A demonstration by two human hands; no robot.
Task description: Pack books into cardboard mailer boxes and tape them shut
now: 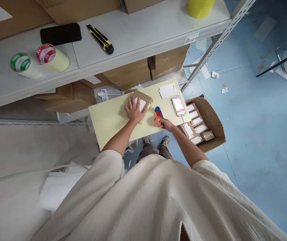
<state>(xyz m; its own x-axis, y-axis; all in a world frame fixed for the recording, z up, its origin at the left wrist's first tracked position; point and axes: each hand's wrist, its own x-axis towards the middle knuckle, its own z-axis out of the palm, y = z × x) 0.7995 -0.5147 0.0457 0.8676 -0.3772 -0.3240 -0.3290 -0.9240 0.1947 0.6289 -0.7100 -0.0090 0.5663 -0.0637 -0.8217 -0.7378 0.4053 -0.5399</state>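
My left hand (134,111) lies with spread fingers on top of a small brown cardboard box (145,98), partly over its white label (141,104). In my right hand (167,125) is a tape dispenser (158,114), red and blue with a roll of tape, its blue end pointing away from me. It is just to the right of the box, over the pale yellow table (108,120). A stack of white labels (167,90) lies at the table's far right, with a blurred-out phone-like object (178,105) nearer me.
Right of the table stands an open carton (218,129) holding several labelled small boxes. On the shelf (138,36) above lie a black phone (61,34), a utility knife (100,38) and two tape rolls (54,58). A metal shelf post (208,50) rises beyond the table's right end.
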